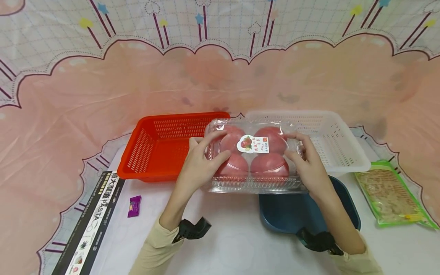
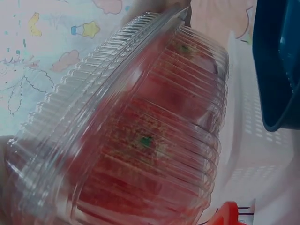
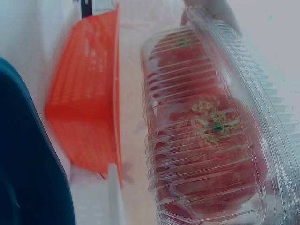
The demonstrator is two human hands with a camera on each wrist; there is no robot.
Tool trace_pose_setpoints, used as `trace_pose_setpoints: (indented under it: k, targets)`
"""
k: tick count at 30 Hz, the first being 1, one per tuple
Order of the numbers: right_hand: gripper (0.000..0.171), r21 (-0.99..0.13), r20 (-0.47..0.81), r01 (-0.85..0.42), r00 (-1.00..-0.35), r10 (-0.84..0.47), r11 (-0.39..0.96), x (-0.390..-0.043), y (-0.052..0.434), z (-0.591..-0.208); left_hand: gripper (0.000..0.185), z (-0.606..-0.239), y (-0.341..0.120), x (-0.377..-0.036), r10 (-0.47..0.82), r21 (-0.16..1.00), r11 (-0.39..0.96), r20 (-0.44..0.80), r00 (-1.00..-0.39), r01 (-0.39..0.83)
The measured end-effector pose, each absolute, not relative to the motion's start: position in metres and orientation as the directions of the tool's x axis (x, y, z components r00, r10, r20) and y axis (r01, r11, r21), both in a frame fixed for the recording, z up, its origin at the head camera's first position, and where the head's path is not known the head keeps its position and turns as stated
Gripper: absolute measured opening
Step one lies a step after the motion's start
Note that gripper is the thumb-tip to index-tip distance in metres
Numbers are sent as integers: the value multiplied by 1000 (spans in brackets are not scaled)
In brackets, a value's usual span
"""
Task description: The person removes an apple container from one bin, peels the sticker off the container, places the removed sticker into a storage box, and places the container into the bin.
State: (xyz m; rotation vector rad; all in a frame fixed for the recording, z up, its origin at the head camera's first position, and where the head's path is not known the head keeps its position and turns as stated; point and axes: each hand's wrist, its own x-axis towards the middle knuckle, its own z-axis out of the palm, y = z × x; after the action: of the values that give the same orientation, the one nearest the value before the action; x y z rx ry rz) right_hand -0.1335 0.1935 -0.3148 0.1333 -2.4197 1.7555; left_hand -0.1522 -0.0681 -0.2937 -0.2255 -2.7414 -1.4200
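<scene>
In front of the orange basket [image 1: 165, 147], left hand [image 1: 201, 164] and right hand [image 1: 307, 164] each grasp an end of the tomato clamshell [image 1: 254, 156] (level, so the load stays balanced).

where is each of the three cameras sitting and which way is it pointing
Head: worn on the head, looking forward and down at the table; both forearms, the left hand and right hand show, gripping the clear tomato box by its ends.
Left wrist: under the left hand, looking up along the box's ribbed underside; barely any hand shows at the edges.
Right wrist: under the right hand, facing the box underside; a fingertip shows at the top.
Shared: all three see the tomato box; head and right wrist both see the orange basket.
</scene>
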Motion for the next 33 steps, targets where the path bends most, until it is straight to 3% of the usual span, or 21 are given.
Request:
trace_pose_setpoints:
  k: [11,26,33]
  targets:
    - [44,-952,135,-146,-989,-62,268,-122,174,-321,52,-305,-89,-134,107,809,573,83,-991,130]
    - [43,-897,135,-160,-987,-89,411,-100,132,-345,53,-318,-129,-95,65,782,619,36,-997,68]
    - [44,-878,50,-82,-995,-81,472,-84,113,-356,57,-332,-149,-78,22,723,691,-14,-1000,5]
